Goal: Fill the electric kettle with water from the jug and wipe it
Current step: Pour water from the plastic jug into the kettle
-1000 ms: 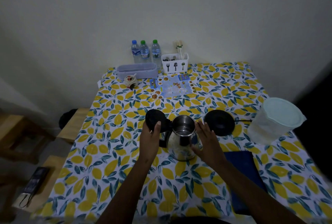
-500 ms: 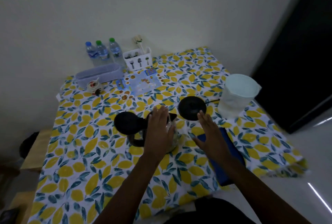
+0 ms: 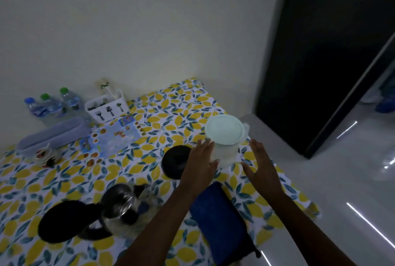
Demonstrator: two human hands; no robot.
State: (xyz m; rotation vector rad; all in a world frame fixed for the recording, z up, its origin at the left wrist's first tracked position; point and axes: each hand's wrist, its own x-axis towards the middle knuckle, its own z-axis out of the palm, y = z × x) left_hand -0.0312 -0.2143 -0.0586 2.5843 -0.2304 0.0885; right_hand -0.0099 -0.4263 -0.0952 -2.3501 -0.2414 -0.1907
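A steel electric kettle stands at the lower left of the table with its black lid flipped open to the left. A translucent jug with a pale green lid stands near the table's right edge. My left hand is open, its fingers against the jug's left side. My right hand is open just to the right of the jug, a small gap between them. A dark blue cloth lies folded between my forearms. The black kettle base sits left of the jug.
The table carries a lemon-print cloth. At the back left stand three water bottles, a white cutlery caddy, a lilac tray and a small ornament. A dark door and glossy floor lie to the right.
Both hands left the kettle and moved right and forward to either side of the jug. My head turned right, so the kettle now sits at lower left.
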